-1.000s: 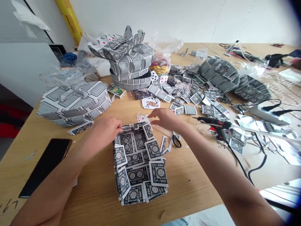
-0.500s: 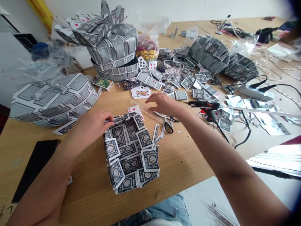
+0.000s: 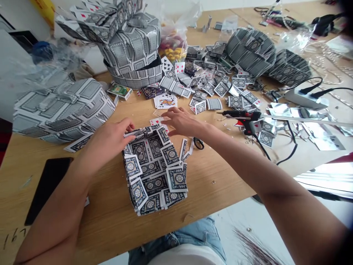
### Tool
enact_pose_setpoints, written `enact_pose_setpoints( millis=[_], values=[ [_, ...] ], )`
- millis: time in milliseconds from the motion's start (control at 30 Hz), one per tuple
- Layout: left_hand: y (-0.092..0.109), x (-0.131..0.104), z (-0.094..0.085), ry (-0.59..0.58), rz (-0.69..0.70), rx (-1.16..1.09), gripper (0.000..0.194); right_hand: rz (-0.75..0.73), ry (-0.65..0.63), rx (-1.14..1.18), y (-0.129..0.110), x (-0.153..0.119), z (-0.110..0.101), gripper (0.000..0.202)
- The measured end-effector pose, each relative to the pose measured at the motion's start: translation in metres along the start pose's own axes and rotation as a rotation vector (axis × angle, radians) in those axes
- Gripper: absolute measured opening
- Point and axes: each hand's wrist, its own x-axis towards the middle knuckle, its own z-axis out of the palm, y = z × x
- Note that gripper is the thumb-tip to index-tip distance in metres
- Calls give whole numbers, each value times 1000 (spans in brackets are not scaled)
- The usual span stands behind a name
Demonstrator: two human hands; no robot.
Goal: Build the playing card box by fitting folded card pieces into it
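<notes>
A boxy piece built of overlapping playing cards [image 3: 154, 169], dark patterned backs outward, lies on the wooden table in front of me. My left hand [image 3: 114, 141] pinches its far left corner between thumb and fingers. At its far right corner is my right hand [image 3: 182, 123], fingers spread and holding nothing that I can see. Partly beneath those fingers lies a playing card with red hearts [image 3: 154, 122]. Scissors [image 3: 199, 143] show only one black handle loop past my right wrist. Narrow card strips [image 3: 183, 148] lie beside the card piece.
A glue gun [image 3: 246, 119] lies on the right, its cord running toward me. Large card-covered forms [image 3: 64, 108] stand left and behind, near a scattered heap of cards [image 3: 208, 88]. A dark flat phone-like slab [image 3: 49, 187] rests by my left forearm.
My right hand has come left and toward me, from over the scissors to the card piece's far right corner. My left hand keeps its hold. The view has shifted slightly.
</notes>
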Motion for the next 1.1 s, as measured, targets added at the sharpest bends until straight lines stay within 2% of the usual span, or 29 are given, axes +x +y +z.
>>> enact_pose_setpoints(
  millis=[200,300,433,600,767,867,967,1033,1100],
  values=[
    [7,-3,-4,0,-46,86,25,-176,55,-147,5,-3,1,29],
    [6,-6,-6,16,-24,136,27,-204,46,-204,1,-8,2,21],
    [-2,-8,-10,-3,-22,138,24,-126,59,-147,-3,-9,3,28],
    [-10,-6,-9,-27,-111,157,24,32,72,-108,-5,1,-3,32],
    [-15,-3,0,-18,-44,104,26,-28,-6,39,-7,14,-8,43],
    [-17,0,4,-15,-3,106,26,-25,-81,130,-4,19,-9,28],
    [-16,1,7,-6,2,115,27,-31,-89,147,-2,18,-7,6],
    [-13,2,7,1,-10,120,28,-16,-49,174,-1,15,-7,11],
    [-9,2,5,-4,-22,129,27,74,42,225,-1,10,-11,14]
  ],
)
